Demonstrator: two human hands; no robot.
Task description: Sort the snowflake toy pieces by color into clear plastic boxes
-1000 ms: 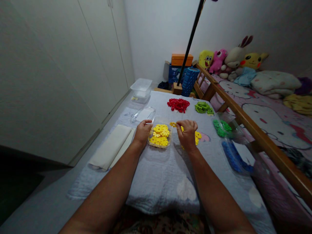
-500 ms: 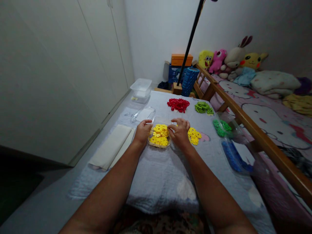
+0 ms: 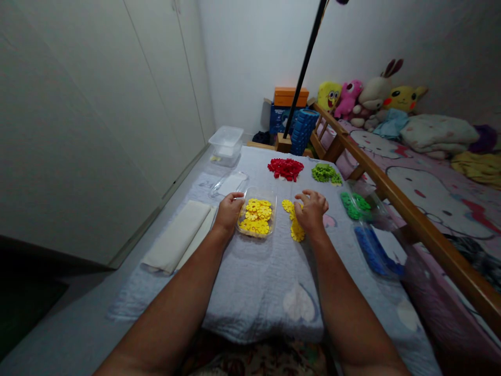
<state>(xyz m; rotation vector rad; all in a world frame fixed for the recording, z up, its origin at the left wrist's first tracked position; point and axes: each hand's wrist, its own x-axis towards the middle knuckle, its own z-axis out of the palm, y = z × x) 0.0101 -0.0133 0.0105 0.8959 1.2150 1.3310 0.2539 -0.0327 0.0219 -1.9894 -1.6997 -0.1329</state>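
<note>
My left hand (image 3: 230, 213) grips the left wall of a clear plastic container (image 3: 274, 215), thumb and fingers closed on its rim. Several yellow flower-shaped pieces (image 3: 256, 216) lie inside it. To the right, my right hand (image 3: 312, 211) is over a loose pile of yellow flower-shaped pieces (image 3: 297, 231) on the cloth. Its fingers are apart and curved, with the tips at the pile, and I see nothing held in them. Part of the pile is hidden behind this hand.
Farther back are a red pile (image 3: 285, 168) and a light green pile (image 3: 326, 173). Green pieces (image 3: 354, 205) and blue pieces (image 3: 376, 251) sit in clear containers by the wooden bed rail (image 3: 415, 215). At left lie a folded cloth (image 3: 178, 235), a clear lid (image 3: 230, 184) and stacked containers (image 3: 227, 142).
My right hand has moved right, from the container's right edge to the loose yellow pile, and its fingers have opened. My left hand stays on the container.
</note>
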